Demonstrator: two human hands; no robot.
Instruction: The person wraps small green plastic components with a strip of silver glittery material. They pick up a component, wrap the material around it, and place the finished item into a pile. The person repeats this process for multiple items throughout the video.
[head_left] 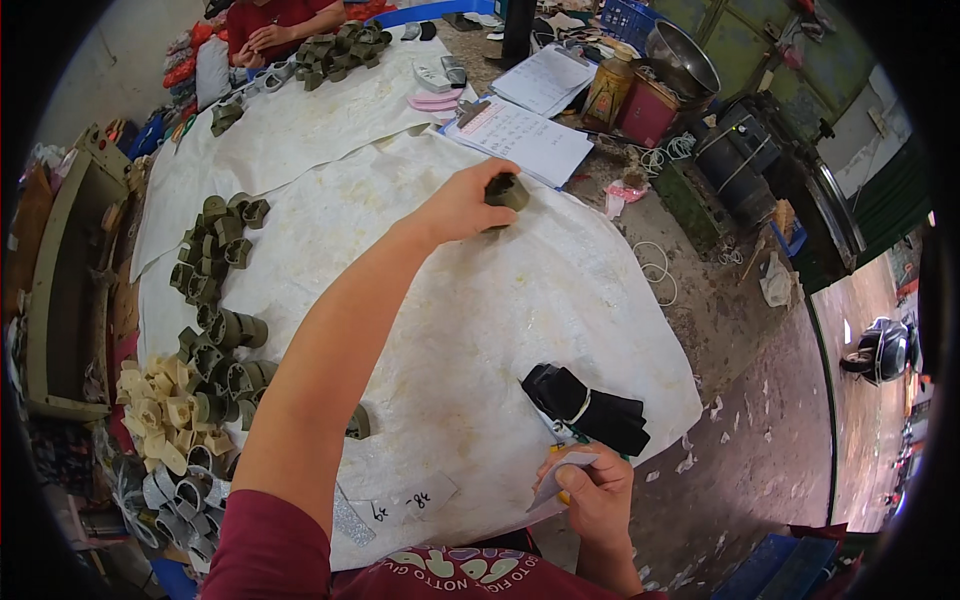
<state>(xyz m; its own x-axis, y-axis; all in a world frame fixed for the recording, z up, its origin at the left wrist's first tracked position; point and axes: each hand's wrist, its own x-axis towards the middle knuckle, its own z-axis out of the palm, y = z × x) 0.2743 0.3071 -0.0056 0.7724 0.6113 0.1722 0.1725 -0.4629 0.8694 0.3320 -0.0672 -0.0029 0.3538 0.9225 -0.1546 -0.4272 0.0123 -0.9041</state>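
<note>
My left hand (pixel 468 205) reaches across the white-covered table, its fingers and thumb closed around a curled olive-green piece (pixel 512 194) standing on the cloth. Close to the near edge, my right hand (pixel 598 490) pinches a thin light-grey flat piece (pixel 556 482). Just beyond that hand lies a bundle of black strips (pixel 590 408) with a pale band around it. A tool with a bit of yellow and green showing is partly hidden under the bundle and my fingers. Under my left forearm, another olive curled piece (pixel 358 422) is partly covered.
Olive curled pieces (pixel 212 245) line the table's left side, beside cream pieces (pixel 160 400) and silver-grey ones (pixel 185 505). Clipboards (pixel 530 140) and pink pieces (pixel 435 101) lie at the far edge. Another person (pixel 275 30) sits at the far left. A metal bowl (pixel 683 58) stands beyond.
</note>
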